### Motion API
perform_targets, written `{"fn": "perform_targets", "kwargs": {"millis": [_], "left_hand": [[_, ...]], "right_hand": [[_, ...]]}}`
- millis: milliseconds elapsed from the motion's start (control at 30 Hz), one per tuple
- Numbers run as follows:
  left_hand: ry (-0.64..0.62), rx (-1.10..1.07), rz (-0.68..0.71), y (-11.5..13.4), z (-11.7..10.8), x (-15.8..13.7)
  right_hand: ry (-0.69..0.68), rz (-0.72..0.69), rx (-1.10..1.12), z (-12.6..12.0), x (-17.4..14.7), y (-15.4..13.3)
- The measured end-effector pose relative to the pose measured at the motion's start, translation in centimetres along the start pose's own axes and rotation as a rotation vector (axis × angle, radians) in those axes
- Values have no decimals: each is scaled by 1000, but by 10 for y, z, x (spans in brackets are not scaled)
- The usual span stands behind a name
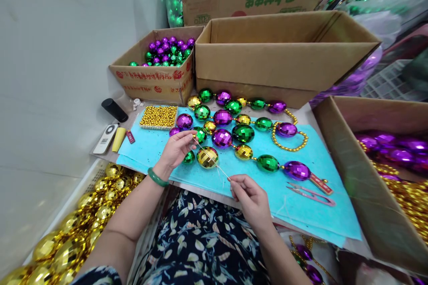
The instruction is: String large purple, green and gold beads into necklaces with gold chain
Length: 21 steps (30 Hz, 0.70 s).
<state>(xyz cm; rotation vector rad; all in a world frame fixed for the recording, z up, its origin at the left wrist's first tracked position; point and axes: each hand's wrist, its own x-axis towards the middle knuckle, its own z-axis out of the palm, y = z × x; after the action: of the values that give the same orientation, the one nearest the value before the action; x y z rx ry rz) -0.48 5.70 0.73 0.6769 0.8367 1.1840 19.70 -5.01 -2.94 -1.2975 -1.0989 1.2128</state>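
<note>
My left hand [177,149], a green bangle at its wrist, is closed in a pinch on a small gold bead [194,136]. A long thin needle [209,156] runs from that bead down to my right hand [249,198], whose fingertips are closed on its lower end. Fine thread hangs near the needle's middle. Below and behind my hands lie rows of large faceted beads in purple [222,138], green [243,133] and gold [207,157]. Some are joined into strands by small gold beads. At the back left, a shallow tray [158,128] holds many tiny gold beads.
Pink thread snips [312,195] lie on the blue mat [301,213] at right. Cardboard boxes [267,64] stand behind, and another box [361,178] is at right. A crate of gold beads [87,213] sits lower left, near a black cylinder [114,110] and yellow cone [118,139].
</note>
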Motion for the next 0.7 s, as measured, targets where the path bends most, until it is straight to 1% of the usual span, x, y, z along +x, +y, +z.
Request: {"fn": "perform_targets", "kwargs": {"millis": [333,467,600,700], "left_hand": [[17,66,17,-1,0,1],[5,192,86,-5,4,-2],[-89,313,111,-4,10,-4],[-111,447,157,4,18,8]], "right_hand": [[12,-4,13,-2,0,0],[20,8,1,-2,1,1],[35,13,37,0,2,2],[72,-9,108,0,2,0]]}}
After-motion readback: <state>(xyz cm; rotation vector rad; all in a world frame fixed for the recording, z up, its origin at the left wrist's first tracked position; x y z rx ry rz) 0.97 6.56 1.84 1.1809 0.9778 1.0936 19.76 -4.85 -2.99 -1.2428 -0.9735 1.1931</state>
